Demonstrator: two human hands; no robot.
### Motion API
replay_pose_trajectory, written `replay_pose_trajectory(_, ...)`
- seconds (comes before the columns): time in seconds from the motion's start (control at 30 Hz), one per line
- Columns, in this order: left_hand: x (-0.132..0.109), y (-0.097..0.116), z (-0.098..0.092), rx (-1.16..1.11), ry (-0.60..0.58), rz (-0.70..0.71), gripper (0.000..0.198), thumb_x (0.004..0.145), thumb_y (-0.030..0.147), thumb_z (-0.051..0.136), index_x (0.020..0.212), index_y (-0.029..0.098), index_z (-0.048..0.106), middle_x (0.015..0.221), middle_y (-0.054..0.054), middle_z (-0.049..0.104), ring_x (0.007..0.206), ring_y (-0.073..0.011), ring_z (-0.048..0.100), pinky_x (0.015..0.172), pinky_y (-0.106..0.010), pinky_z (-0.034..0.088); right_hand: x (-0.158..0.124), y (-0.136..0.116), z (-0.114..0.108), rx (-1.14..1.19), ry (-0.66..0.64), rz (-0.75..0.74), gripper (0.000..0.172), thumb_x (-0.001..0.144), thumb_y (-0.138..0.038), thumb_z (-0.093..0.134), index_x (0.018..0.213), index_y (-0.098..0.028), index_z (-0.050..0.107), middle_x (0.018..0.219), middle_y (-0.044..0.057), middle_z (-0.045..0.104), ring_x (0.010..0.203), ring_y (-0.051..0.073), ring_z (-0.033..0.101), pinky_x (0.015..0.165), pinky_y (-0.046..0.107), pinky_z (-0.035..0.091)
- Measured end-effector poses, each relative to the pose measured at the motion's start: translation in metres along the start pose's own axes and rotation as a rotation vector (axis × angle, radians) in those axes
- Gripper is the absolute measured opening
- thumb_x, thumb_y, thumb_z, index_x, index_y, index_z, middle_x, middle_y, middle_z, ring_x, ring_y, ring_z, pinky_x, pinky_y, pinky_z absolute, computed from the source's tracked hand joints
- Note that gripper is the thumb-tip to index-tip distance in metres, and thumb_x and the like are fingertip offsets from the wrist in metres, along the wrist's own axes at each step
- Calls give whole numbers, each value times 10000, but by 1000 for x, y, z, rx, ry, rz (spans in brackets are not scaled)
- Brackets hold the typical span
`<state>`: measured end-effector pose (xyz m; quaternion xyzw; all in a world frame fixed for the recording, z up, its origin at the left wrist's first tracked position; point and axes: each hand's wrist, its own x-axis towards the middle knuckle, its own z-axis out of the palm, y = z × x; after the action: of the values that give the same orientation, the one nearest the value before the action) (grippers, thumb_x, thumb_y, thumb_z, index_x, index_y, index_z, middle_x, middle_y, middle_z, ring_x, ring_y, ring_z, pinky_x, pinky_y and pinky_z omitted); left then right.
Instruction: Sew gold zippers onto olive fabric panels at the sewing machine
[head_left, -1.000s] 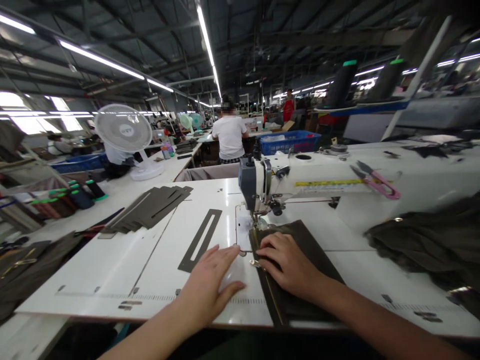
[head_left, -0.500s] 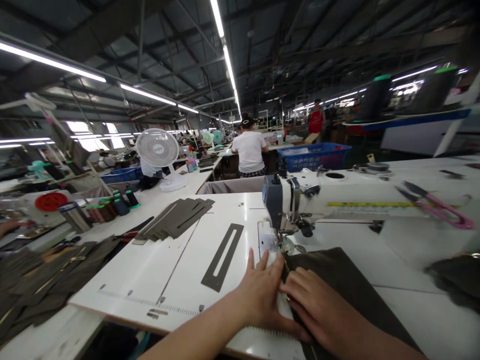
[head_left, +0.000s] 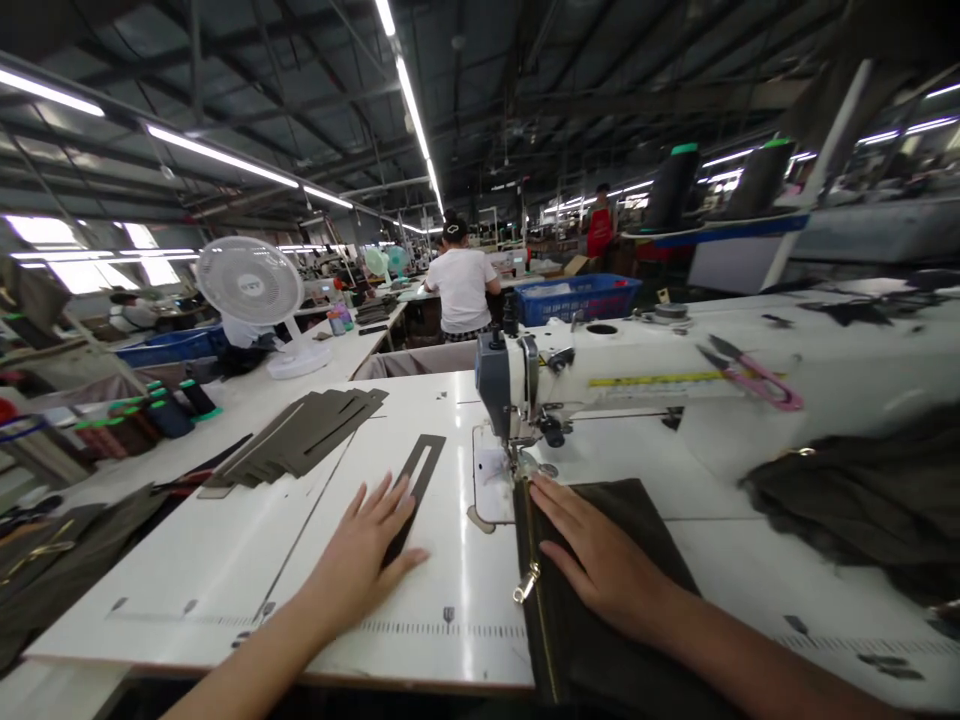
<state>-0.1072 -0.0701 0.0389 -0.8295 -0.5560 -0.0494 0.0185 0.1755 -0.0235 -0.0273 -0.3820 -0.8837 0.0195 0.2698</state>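
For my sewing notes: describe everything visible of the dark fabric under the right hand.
The dark olive fabric piece lies flat on the white table, its far end under the sewing machine foot. A zipper with metal pull runs along its left edge. The right hand presses flat on it; its near end leaves the picture.

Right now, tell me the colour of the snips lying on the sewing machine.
The snips have pink handles and dark blades; the head view shows them.

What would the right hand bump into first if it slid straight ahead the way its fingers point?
Likely the presser foot of the sewing machine. The right hand lies flat on the dark fabric, fingers aimed at it, nothing between as far as shows.
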Motion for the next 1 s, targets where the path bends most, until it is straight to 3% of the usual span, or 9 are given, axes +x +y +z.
replay_pose_trajectory(0.1, -38, -1, 16, 26, 41, 56, 605, 823, 498, 477, 1347, 226, 346, 1360, -119, 401, 1215, -317, 401, 955, -473, 398, -3, -4, -6, 18, 27, -16, 381, 857, -277, 460, 1202, -132, 531, 1258, 140, 510, 1187, 251, 441, 1007, 459, 354)
replay_pose_trajectory(0.2, -57, 11, 30, 52, 58, 173, 813, 662, 581, 624, 1359, 317, 298, 1351, -106, 414, 1166, -359, 432, 898, -493, 428, -4, -6, -13, 30, -104, -48, 514, 846, -390, 483, 1279, -115, 453, 1321, 154, 436, 1242, 261, 367, 1032, 482, 295)
replay_pose_trajectory(0.37, -49, 17, 21, 38, -5, 253, 941, 600, 605, 662, 1381, 325, 220, 1468, -107, 142, 1276, -438, 221, 921, -601, 348, -4, -11, -24, 29, -307, 44, 976, 688, -703, 487, 1363, -33, 266, 1419, 213, 194, 1322, 315, 147, 1061, 540, 118)
replay_pose_trajectory(0.53, -44, 13, 12, -84, 8, 206, 830, 723, 549, 583, 1400, 287, 179, 1449, -101, 219, 1273, -384, 279, 938, -536, 396, 1, -10, -35, 104, -413, 68, 1132, 548, -757, 558, 1384, -69, 226, 1429, 212, 177, 1319, 337, 143, 1055, 555, 81)
replay_pose_trajectory(0.6, -43, 12, 15, -106, 48, 181, 776, 746, 450, 586, 1397, 287, 197, 1463, -91, 175, 1286, -386, 247, 948, -540, 388, 3, -9, -33, 105, -384, 89, 1029, 590, -727, 561, 1359, -91, 312, 1413, 202, 246, 1306, 334, 198, 1050, 559, 122)
replay_pose_trajectory(0.67, -40, 11, 18, -115, 59, 159, 661, 780, 289, 530, 1380, 291, 251, 1469, -76, 160, 1297, -368, 233, 966, -542, 369, 2, -8, -24, 69, -276, 112, 744, 742, -621, 510, 1289, -121, 437, 1375, 174, 349, 1284, 307, 278, 1042, 553, 184)
replay_pose_trajectory(0.77, -27, 8, 19, -166, 57, 126, 587, 772, 95, 417, 1334, 254, 354, 1388, -86, 351, 1242, -284, 365, 979, -478, 391, -5, -3, -3, 5, -72, 61, 404, 889, -377, 399, 1223, -177, 509, 1322, 114, 447, 1240, 257, 373, 1027, 530, 267)
replay_pose_trajectory(0.83, -15, 4, 17, -186, 53, 88, 549, 772, 47, 392, 1287, 235, 423, 1279, -89, 472, 1157, -236, 456, 963, -438, 419, -10, 3, 10, -15, 13, -9, 393, 891, -311, 389, 1258, -198, 473, 1315, 95, 458, 1222, 250, 400, 1015, 516, 308)
replay_pose_trajectory(1.0, 10, -10, 21, -166, 102, 42, 414, 793, 61, 421, 1160, 198, 557, 1310, -76, 468, 1216, -234, 413, 992, -427, 395, -12, 17, 19, -76, 66, -115, 537, 870, -362, 430, 1363, -182, 316, 1362, 105, 389, 1236, 259, 377, 988, 509, 360)
